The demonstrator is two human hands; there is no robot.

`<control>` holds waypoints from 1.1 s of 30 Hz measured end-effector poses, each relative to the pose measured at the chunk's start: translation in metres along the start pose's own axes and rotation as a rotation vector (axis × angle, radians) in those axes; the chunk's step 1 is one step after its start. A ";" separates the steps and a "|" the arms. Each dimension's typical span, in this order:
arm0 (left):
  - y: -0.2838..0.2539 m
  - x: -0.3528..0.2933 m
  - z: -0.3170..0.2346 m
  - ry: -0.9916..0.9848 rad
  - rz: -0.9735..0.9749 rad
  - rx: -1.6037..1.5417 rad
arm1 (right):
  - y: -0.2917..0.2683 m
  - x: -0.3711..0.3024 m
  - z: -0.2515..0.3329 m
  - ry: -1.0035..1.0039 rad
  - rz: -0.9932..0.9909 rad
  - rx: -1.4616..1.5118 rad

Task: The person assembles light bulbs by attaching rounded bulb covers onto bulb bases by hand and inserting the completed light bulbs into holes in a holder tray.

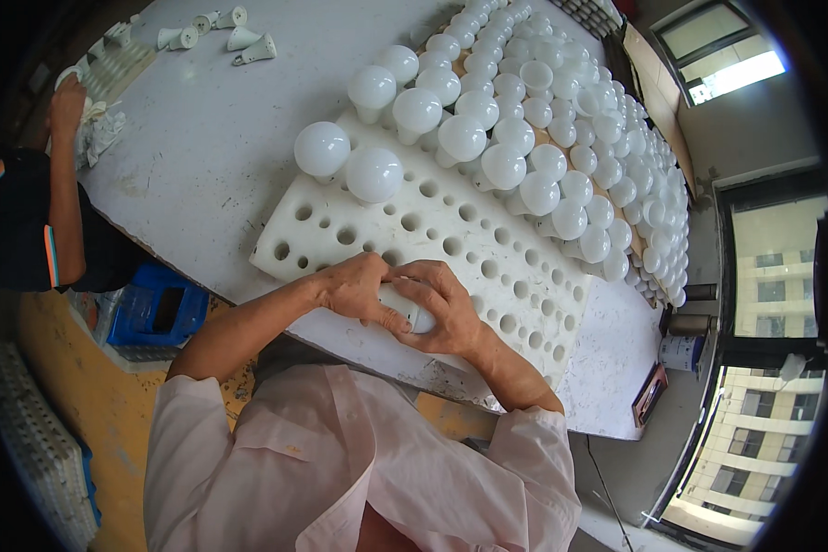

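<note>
My left hand (357, 289) and my right hand (446, 308) are closed together around a white light bulb (418, 317), most of it hidden by my fingers. They hold it over the near edge of a white foam tray (283, 224) with rows of large and small round holes. Two round white bulbs, a left one (322, 149) and another (374, 175) beside it, stand at the tray's left end. Further rows of bulbs (462, 138) fill the tray's far side, while the holes nearest me hold nothing.
More trays crowded with white bulbs (607, 129) cover the table's far right. Loose bulb bases (255, 49) lie at the far left. A co-worker's arm (64, 184) reaches in at left, above a blue crate (161, 308). Windows (771, 267) line the right wall.
</note>
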State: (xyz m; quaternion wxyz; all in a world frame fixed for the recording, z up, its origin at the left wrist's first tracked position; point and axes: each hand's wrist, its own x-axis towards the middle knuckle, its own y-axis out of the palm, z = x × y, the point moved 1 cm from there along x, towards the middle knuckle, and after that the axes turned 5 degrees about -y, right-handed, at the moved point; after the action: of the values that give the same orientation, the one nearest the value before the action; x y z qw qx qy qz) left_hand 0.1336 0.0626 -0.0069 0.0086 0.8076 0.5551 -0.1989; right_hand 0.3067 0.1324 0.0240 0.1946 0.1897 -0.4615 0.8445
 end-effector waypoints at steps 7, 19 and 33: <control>-0.006 0.004 0.001 -0.065 0.078 -0.019 | 0.019 -0.005 -0.009 -0.032 -0.150 0.144; -0.004 -0.004 -0.001 0.018 0.068 -0.465 | -0.002 -0.017 -0.008 0.514 -0.056 0.312; 0.001 -0.008 0.004 0.027 -0.068 -0.457 | -0.038 0.046 -0.039 0.353 -0.180 -0.070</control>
State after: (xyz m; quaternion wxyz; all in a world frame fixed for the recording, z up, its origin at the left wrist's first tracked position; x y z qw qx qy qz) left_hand 0.1310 0.0539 -0.0086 0.1771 0.7680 0.6128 -0.0574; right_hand 0.2809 0.1917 0.0540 0.3535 0.0725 -0.4305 0.8273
